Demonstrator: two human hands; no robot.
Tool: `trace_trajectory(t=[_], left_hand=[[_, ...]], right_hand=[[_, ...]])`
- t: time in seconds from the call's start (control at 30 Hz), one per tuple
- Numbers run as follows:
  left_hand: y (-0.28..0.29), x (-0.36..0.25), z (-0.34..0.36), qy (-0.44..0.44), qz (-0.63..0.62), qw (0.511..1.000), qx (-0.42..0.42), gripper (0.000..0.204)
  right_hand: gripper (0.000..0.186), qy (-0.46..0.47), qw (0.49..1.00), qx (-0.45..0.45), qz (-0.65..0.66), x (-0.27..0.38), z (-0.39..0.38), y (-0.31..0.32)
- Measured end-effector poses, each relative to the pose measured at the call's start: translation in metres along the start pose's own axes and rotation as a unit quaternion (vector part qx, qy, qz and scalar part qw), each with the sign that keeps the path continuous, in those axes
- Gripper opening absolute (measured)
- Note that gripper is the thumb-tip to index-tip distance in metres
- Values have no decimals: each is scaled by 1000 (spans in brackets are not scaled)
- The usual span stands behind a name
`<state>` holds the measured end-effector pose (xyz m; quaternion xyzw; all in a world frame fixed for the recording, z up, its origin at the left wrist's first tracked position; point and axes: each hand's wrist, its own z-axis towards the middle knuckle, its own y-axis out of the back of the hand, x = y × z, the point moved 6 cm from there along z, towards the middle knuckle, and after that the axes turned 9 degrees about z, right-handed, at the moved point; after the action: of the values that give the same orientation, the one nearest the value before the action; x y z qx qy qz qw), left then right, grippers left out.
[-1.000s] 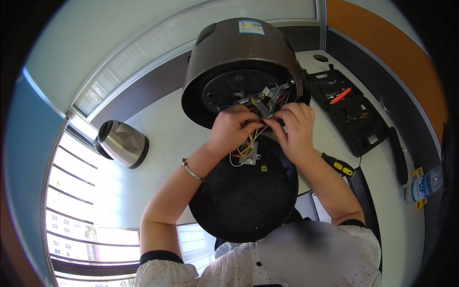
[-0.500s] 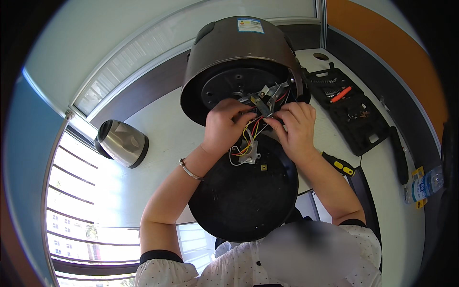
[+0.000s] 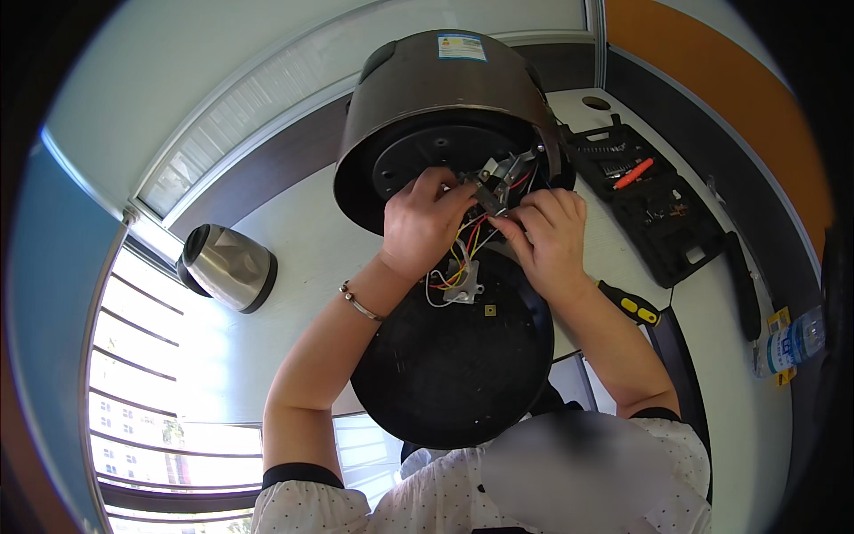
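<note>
A dark round cooker body point(image 3: 418, 98) lies on its side on the white table, its open underside facing me. Its detached black round base plate point(image 3: 454, 365) rests near me, joined to the body by red, yellow and white wires point(image 3: 458, 258). My left hand point(image 3: 422, 222) pinches a small metal part at the edge of the opening. My right hand point(image 3: 543, 236) grips the wire bundle beside it. Both hands touch each other over the wiring.
A steel electric kettle point(image 3: 227, 267) stands at the left. An open black tool case point(image 3: 654, 200) lies at the right. A black and yellow screwdriver point(image 3: 632, 304) lies by my right forearm. A plastic water bottle point(image 3: 787, 343) sits at the far right edge.
Both hands have shifted slightly upward toward the opening of the cooker body, staying on the wires and metal part. The cooker and base plate have not moved.
</note>
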<state>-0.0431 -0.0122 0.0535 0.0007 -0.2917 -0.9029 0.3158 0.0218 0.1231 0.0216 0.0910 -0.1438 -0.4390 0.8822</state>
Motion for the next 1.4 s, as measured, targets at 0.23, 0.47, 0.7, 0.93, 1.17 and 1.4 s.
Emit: trace_trajectory(t=[0.23,0.47,0.7,0.93,1.17,1.4], left_hand=[[-3,5,0,17,-16,1000,14,17],[3,7,2,161,-149,975,11,15],[-19,18,3,361,-295,882,69,14],[-23,16,4,349,-326,877,51,14],[-24,13,4,401,-410,815,83,15],[-24,14,5,387,-399,827,85,13]], right_hand=[[23,11,1000,13,12,1,0,1],[21,10,1000,-2,16,1,0,1],[21,4,1000,1,12,3,0,2],[20,6,1000,-2,15,2,0,2],[20,-1,1000,3,13,1,-1,2],[20,-8,1000,11,11,1,-2,1]])
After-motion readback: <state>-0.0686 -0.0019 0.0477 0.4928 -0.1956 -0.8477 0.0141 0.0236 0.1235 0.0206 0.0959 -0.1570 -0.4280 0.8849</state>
